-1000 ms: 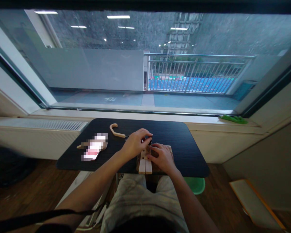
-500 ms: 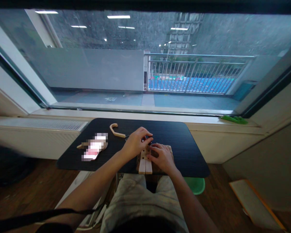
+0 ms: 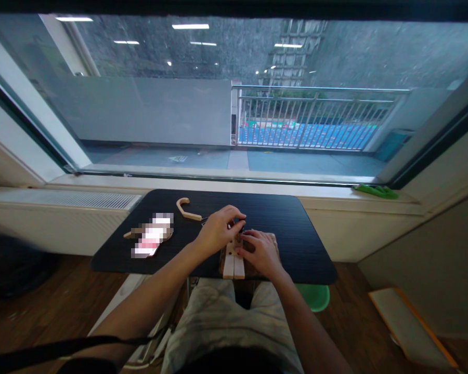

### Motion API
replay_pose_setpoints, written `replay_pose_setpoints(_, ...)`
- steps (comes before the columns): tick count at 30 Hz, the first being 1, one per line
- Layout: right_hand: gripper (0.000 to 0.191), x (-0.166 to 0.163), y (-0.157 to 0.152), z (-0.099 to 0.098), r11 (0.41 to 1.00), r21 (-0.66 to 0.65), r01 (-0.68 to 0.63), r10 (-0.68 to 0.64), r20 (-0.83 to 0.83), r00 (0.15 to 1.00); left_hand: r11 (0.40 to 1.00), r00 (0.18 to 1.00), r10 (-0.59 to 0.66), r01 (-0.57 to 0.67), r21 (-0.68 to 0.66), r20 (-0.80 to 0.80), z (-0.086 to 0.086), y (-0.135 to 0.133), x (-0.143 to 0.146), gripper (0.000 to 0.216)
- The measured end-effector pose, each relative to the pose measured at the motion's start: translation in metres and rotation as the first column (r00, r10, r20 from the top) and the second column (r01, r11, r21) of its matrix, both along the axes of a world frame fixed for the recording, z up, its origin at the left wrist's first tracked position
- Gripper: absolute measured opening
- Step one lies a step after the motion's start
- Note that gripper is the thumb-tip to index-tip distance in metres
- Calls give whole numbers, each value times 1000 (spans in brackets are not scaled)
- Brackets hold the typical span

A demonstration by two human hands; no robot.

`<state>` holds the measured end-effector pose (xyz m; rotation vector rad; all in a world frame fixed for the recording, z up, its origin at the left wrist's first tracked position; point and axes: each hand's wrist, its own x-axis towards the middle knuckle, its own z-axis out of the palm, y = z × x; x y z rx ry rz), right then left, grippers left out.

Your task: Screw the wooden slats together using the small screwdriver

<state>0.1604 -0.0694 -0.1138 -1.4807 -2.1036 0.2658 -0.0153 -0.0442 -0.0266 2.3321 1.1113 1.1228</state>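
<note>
A wooden piece made of pale slats [image 3: 232, 265] lies at the near edge of the black table [image 3: 296, 234]. My right hand [image 3: 257, 252] rests on top of it with fingers curled, pressing it down. My left hand [image 3: 217, 228] is just beyond it, fingers pinched on a small dark thing I cannot make out, at the far end of the wooden piece. A curved wooden part [image 3: 186, 209] lies on the table behind my left hand.
A blurred-out flat object [image 3: 152, 236] lies on the table's left part, with a wooden bit sticking out beside it. Beyond the table a window sill runs under a large window. A green stool [image 3: 315, 297] stands under the table. A flat board [image 3: 409, 324] lies on the floor at right.
</note>
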Motion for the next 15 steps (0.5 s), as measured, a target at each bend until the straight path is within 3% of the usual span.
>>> replay_pose_setpoints(15,33,0,-2,2,1000,0,14,-14,3,1000,999,1000,29,-28,-27,12,-5,1,1,15)
